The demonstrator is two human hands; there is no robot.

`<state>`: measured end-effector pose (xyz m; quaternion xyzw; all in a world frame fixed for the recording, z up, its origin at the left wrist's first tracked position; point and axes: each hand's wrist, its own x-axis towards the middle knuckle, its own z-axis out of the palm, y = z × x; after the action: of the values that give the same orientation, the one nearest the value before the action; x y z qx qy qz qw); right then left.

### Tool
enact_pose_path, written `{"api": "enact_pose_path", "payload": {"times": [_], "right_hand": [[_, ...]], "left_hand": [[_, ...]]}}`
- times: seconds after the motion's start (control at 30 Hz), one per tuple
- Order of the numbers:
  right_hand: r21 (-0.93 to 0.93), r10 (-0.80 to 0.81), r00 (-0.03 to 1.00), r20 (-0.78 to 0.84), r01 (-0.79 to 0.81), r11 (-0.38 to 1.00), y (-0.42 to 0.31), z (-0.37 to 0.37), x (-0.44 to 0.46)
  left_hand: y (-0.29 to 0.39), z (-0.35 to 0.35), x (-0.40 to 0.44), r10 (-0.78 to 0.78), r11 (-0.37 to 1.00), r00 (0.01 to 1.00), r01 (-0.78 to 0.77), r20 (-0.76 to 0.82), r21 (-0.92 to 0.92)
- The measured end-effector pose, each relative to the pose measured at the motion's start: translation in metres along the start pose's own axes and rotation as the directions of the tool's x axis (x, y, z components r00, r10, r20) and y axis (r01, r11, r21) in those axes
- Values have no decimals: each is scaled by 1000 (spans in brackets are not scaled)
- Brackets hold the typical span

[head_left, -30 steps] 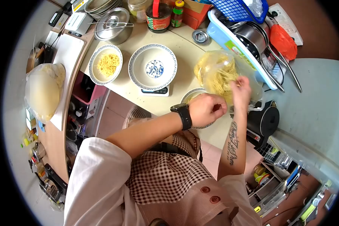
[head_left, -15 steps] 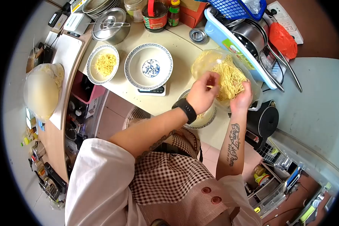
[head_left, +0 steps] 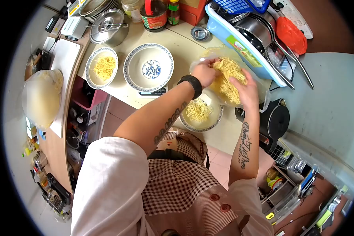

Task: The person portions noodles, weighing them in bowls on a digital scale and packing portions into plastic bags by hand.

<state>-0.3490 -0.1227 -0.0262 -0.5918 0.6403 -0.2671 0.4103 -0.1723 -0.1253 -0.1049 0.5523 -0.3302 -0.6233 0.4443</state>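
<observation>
A large bundle of yellow noodles hangs over a clear plastic bag. My right hand grips the bundle from its right side, thumb in front. On its left side, my left hand, with a black watch at the wrist, has its fingers closed on the noodles; the fingertips are partly hidden. Just below stands a patterned bowl with a smaller heap of noodles in it. Another bowl, with a blue motif, sits on a digital scale. A third bowl at the left holds noodles.
A lidded steel pot, a red-labelled jar and a sauce bottle line the back. A blue basin of pans stands at the back right. A black pan lies beyond my right hand.
My left hand has moved left and up, onto the bundle's upper left side. The bundle has shifted left with my right hand. The noodles in the lower bowl now show.
</observation>
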Motion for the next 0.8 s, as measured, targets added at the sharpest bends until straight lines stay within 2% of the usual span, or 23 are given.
{"api": "enact_pose_path", "payload": {"times": [0.03,0.1,0.17,0.2,0.23,0.27,0.3,0.33,0.37,0.4,0.43,0.47,0.5,0.57,0.6,0.67,0.7,0.73,0.8], "right_hand": [[-137,40,999,19,-37,990,3,-1,5],[-403,124,991,43,-96,910,2,-5,11],[-270,179,983,-41,-184,945,-18,-7,3],[-200,213,974,-80,-225,954,-24,-7,0],[48,192,975,-116,-187,981,-14,-5,1],[291,179,971,-158,-127,948,4,-1,2],[515,180,963,-201,-53,856,14,1,2],[594,172,957,-232,0,805,12,-1,1],[680,199,961,-194,-15,733,9,-4,0],[758,224,962,-153,-31,652,5,-8,-1],[825,245,963,-110,-49,564,4,-12,-2],[856,195,980,-48,-60,513,13,-14,1],[871,209,978,0,-103,481,12,-13,3],[890,238,967,96,-190,414,8,-9,4],[878,242,967,80,-184,442,3,-8,2],[852,243,968,54,-171,494,-10,-4,0],[867,220,974,57,-158,474,-12,-7,0],[880,199,978,55,-142,454,-14,-13,-2],[902,142,987,74,-127,413,-22,-21,-5]], "left_hand": [[4,-2,0,15,1000,999,-16,-41,-4],[1,-4,1,144,975,985,-124,-98,186],[19,-14,-8,269,902,952,-195,-148,384],[21,-18,-9,254,910,947,-166,-196,381],[22,-21,-10,238,917,940,-135,-244,375],[22,-24,-9,223,924,931,-107,-290,368],[20,-28,-7,152,940,934,-36,-324,339],[14,-33,-1,81,951,931,35,-357,307],[9,-38,6,12,957,921,102,-389,273],[6,-41,8,-62,984,934,115,-351,133],[1,-39,7,-135,991,963,131,-233,-33],[-4,-36,6,-184,967,978,162,-101,-195],[-5,-32,1,-209,915,977,209,38,-345],[12,-11,-20,-114,976,982,139,148,-170],[19,-2,-25,-72,992,975,92,209,-84],[-8,2,-4,-111,990,970,127,218,-58],[-3,2,-4,-131,988,966,144,222,-46],[2,2,-4,-222,951,947,263,233,-162],[9,-1,-7,-255,913,907,340,335,-225]]}}
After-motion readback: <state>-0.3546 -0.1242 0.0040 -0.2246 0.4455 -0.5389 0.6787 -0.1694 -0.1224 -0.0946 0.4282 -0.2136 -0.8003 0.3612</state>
